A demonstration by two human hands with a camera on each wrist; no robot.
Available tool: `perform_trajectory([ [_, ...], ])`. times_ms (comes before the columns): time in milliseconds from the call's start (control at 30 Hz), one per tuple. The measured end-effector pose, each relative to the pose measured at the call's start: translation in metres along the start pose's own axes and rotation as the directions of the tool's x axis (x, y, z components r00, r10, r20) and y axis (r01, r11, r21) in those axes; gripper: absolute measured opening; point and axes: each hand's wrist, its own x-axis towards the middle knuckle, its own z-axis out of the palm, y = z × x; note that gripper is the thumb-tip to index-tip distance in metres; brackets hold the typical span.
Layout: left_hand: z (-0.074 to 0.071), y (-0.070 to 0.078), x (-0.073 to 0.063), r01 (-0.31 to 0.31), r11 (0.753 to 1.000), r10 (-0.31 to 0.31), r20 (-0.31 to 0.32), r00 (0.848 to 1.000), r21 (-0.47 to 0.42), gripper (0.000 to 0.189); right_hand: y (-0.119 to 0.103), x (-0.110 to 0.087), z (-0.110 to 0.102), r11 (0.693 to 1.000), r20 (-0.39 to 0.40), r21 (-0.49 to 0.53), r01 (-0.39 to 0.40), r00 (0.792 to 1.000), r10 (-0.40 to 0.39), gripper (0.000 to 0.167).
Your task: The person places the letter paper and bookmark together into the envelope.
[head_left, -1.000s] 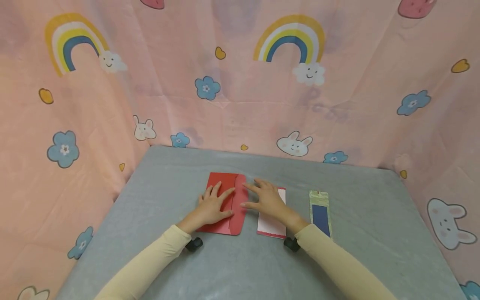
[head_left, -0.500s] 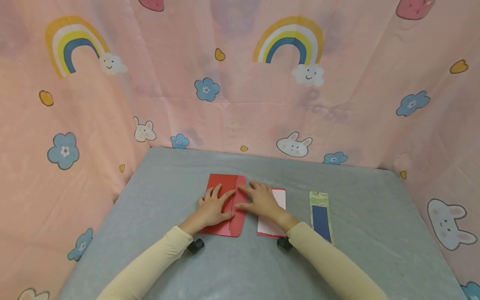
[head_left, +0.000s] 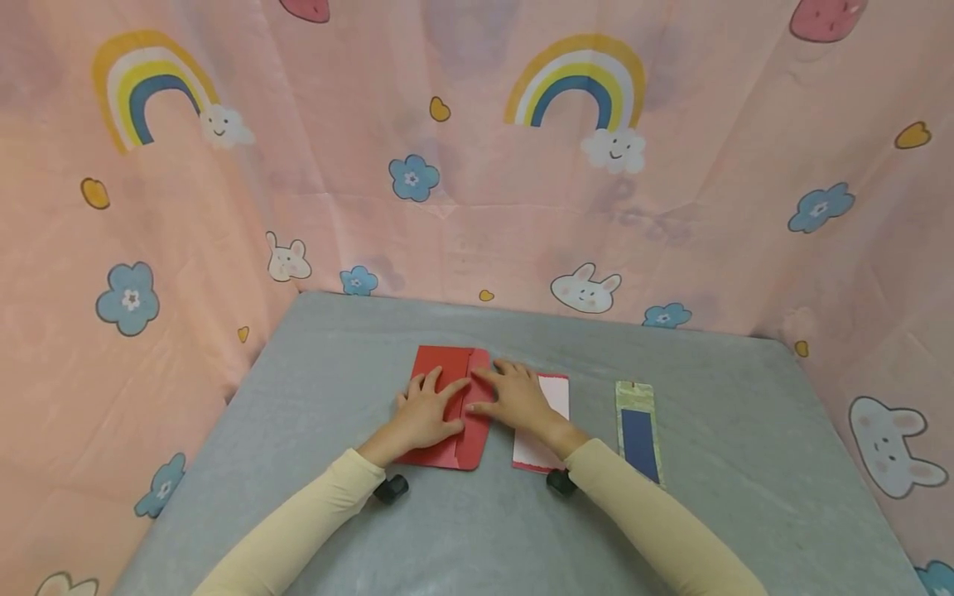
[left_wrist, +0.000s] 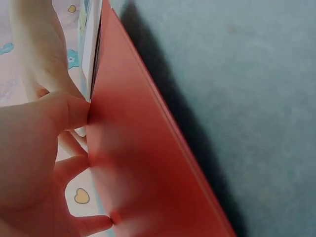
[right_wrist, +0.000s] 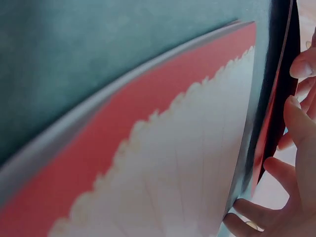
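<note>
1. the pink curtain (head_left: 477, 207) with rainbows, flowers and rabbits fills most of my head view; its edges run out of frame on every side.
2. the grey table (head_left: 715, 497) comes next. its near edge is cut off at the bottom, and i can't see past the sleeves (head_left: 298, 530) there.
3. the red envelope (head_left: 436, 364) lies flat near the middle of the table, flap side to the right. both hands cover much of it, so i only see its far part, its lower edge and the flap strip.
4. the white card with a red border (head_left: 555, 396) lies just beside the envelope on the right. the right wrist and forearm hide most of it; the right wrist view shows its scalloped edge very close and blurred.
5. the bookmark (head_left: 637, 430), green with a dark blue panel, lies apart to the right; its lower end is hidden by the sleeve.
6. the left hand (head_left: 425, 414) rests on the envelope, fingers spread and fairly straight, thumb against the flap edge.
7. the right hand (head_left: 514, 397) rests with spread, straight fingers, tips on the flap. whether they press down i can't tell.
8. small black camera parts (head_left: 391, 488) peek out under each wrist, mostly hidden.
</note>
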Motion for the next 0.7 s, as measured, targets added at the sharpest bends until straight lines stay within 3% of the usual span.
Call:
perform_trajectory([
  [400, -0.0053, 0.0071, -0.0008, 0.014, 0.999, -0.013, 0.02, 1.0, -0.035, 0.061, -0.002, 0.0021, 0.0027, 1.0, -0.009, -0.02, -0.017, 1.0, 0.016, 0.07],
  [700, -0.0016, 0.0029, -0.0014, -0.036, 0.998, 0.039, -0.057, 0.998, 0.054, 0.065, -0.0031, 0.0015, 0.0016, 0.999, -0.007, -0.042, -0.005, 1.0, 0.005, 0.07],
])
